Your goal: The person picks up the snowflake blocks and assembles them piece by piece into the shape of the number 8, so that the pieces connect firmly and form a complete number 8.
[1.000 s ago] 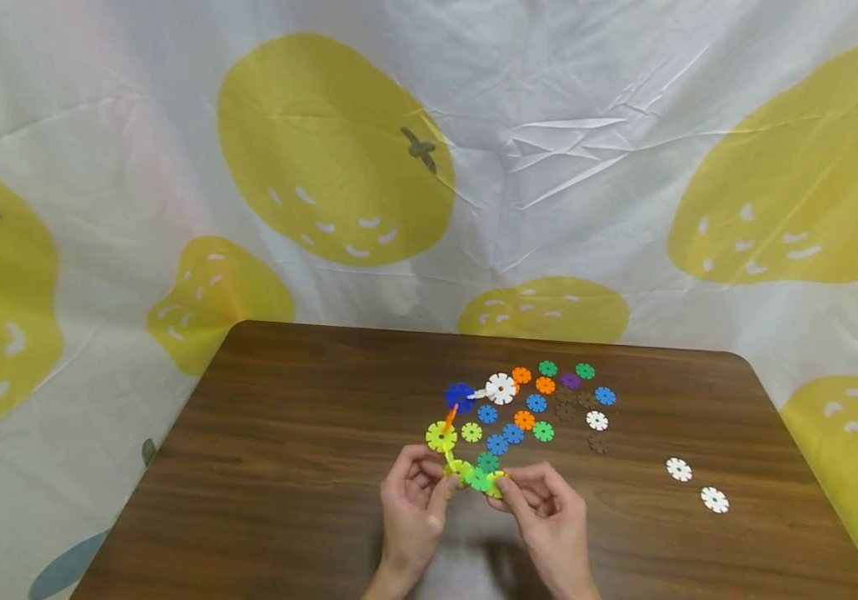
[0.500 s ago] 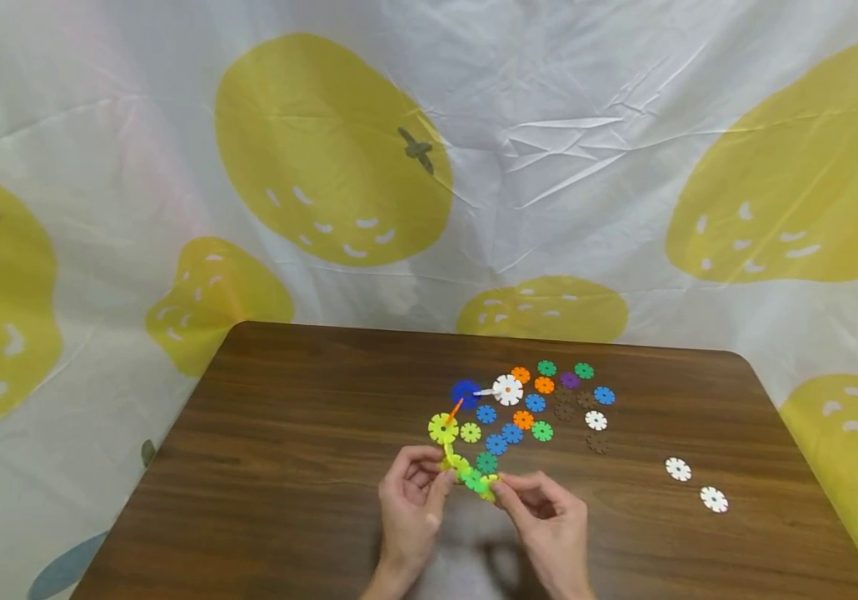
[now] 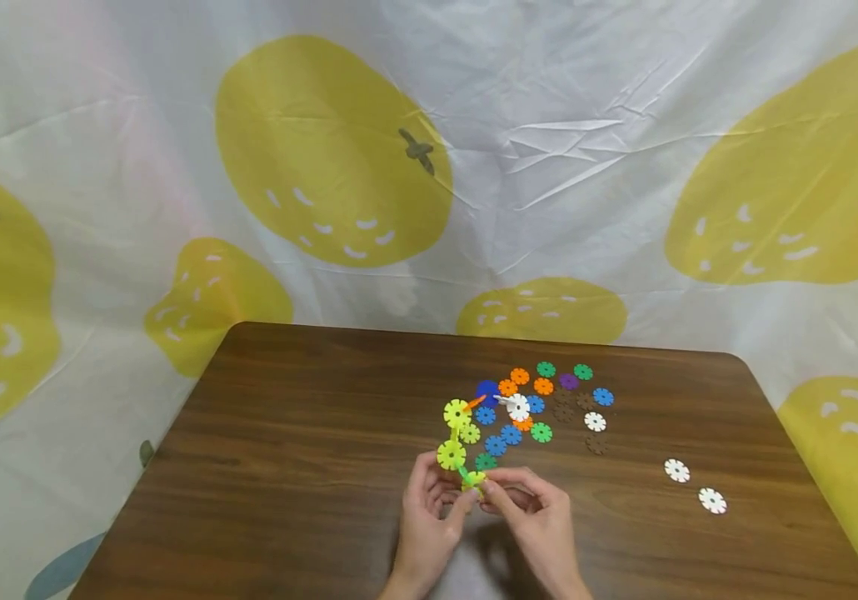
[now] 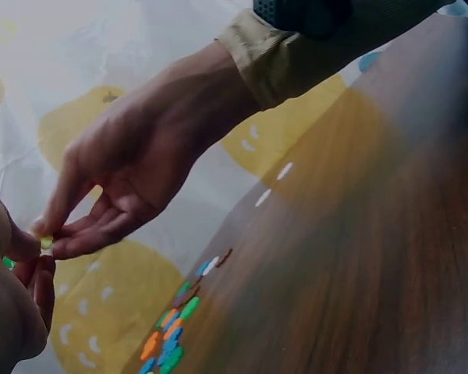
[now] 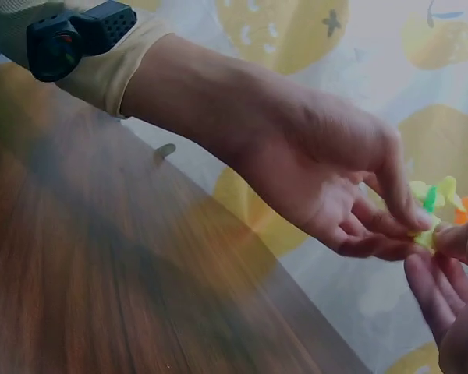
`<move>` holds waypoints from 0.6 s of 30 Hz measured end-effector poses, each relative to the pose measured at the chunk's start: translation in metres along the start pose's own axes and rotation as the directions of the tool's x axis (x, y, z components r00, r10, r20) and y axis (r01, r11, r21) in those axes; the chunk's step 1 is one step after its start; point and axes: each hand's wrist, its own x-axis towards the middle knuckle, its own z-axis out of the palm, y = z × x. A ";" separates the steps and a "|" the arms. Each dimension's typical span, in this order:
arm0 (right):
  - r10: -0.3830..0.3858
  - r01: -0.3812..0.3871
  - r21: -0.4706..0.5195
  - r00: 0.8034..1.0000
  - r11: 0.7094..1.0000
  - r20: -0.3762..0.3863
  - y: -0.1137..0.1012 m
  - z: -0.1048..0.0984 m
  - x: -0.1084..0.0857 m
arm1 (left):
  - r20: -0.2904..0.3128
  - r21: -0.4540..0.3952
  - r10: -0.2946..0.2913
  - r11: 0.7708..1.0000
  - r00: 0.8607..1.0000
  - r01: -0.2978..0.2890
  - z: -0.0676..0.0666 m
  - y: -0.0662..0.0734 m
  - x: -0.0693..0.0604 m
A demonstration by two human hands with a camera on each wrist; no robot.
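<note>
A chain of joined notched discs hangs in the air over the table: a yellow disc (image 3: 451, 455), another yellow one (image 3: 457, 414), an orange one seen edge-on, a dark blue disc (image 3: 487, 392) and a white disc (image 3: 518, 407). At its near end, a yellow disc (image 3: 476, 480) is pinched by both hands, a green disc beside it. My left hand (image 3: 431, 522) pinches from the left, my right hand (image 3: 536, 518) from the right, their thumbs nearly touching. In the right wrist view, both hands' fingertips meet at the yellow disc (image 5: 427, 237).
Loose discs in blue (image 3: 511, 434), orange (image 3: 544, 386), green (image 3: 541, 432), brown (image 3: 564, 412), purple and white lie behind and right of the hands. Two white discs (image 3: 712, 501) lie farther right on the brown wooden table (image 3: 309, 433). A fruit-patterned cloth (image 3: 549, 167) hangs behind.
The left hand has moved right and nearer the right hand, now gripping the chain's end disc. The chain has turned, with its dark blue and white discs shifting right.
</note>
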 end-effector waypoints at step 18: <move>-0.172 0.074 -0.747 0.984 0.660 -0.055 0.059 -0.061 0.073 | -0.119 -0.048 0.061 0.997 0.991 -0.067 -0.012 0.006 0.005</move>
